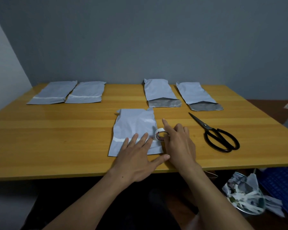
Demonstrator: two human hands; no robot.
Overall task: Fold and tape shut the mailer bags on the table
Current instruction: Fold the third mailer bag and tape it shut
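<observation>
Mailer bags of pale grey-blue plastic lie flat across the wooden worktop (56,130). The nearest bag (133,127) sits at the middle front, creased, its lower end folded up and crossed by a strip of white tape (119,139). The left hand (136,160) presses flat on that folded end, fingers spread and gripping nothing. The right hand (178,143) rests just beside the bag's right edge, closed around a white tape roll (160,134) with the index finger pointing forward. At the far left, two bags (52,92) (86,94) lie side by side, each folded with a white tape band. At the far right, two more (160,92) (195,95) lie unfolded, their open mouths showing a dark silvery lining. Black scissors (218,134) lie closed to the right of the hands.
</observation>
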